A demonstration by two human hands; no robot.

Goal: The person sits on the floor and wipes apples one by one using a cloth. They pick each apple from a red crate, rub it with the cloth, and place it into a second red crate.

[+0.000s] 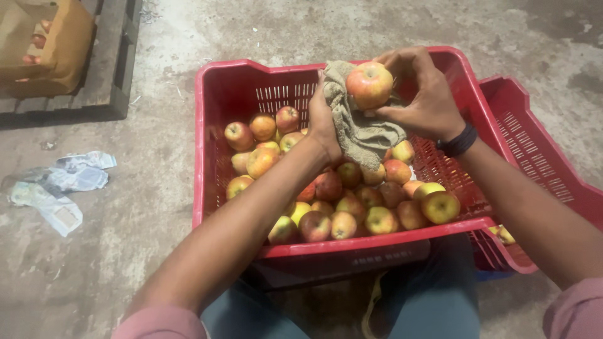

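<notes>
I look down on a bare concrete floor (352,25), and the biggest thing on it is the red slatted crate (217,125) right in front of my knees, about half full of red-and-yellow apples (352,207). A second red crate (540,163) sits tucked against its right side, partly under it. Far up in the left corner I see a wooden pallet (107,75) carrying a brown cardboard box (59,50), and lower on the left some crumpled paper wrappers (59,188) lie on the floor.

Both of my hands are raised over the far half of the main crate. My left hand (323,122) is closed around a bunch of the greyish-tan cloth (361,129) — the rest of it hangs down toward the fruit. My right hand (424,97), a dark band on its wrist, curls its fingers round a single apple (369,85), which rests against the top of the cloth — above the pile, not in it.
</notes>
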